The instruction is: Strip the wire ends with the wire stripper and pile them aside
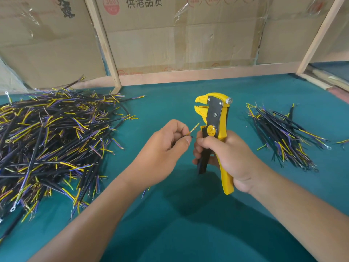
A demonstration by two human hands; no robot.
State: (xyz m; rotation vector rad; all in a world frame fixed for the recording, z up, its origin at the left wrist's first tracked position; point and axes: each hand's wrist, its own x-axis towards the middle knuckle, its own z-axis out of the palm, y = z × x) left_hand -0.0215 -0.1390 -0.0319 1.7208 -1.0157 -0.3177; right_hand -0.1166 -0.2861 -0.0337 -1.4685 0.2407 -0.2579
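Teal felt table top [170, 103], wires on both sides of it. Far left: big loose heap of cut wires [52, 140], black sheaths with yellow and purple-blue cores poking out, a few ring terminals visible at the edges, all tangled and crossing. Heap runs off the left edge of view.

Centre-left: left hand [166, 146], forearm coming in from bottom left. Thumb and forefinger pressed together, pinching a single wire [193, 128]; other fingers curled into the palm. Yellow core with a bare-looking tip sticks up and right out of the pinch, a dark bit pointing toward the other hand. Tip is near the stripper body, not in its jaws.

Centre: wire stripper [213, 120], yellow and black, held upright, head up, jaws facing left and slightly apart. Silver knurled knob at top right of the head. Right hand [224, 156] wrapped round both handles, fingers curled on the black handle, yellow handle end sticking out below the palm. The two hands almost touch at the fingertips.

Right: smaller pile of wires [283, 137], laid roughly parallel, ring terminals toward the near end. One stray wire at the far right edge.

Behind: cardboard panels [170, 35] with printed characters, pale wooden frame strips [105, 44] between them.
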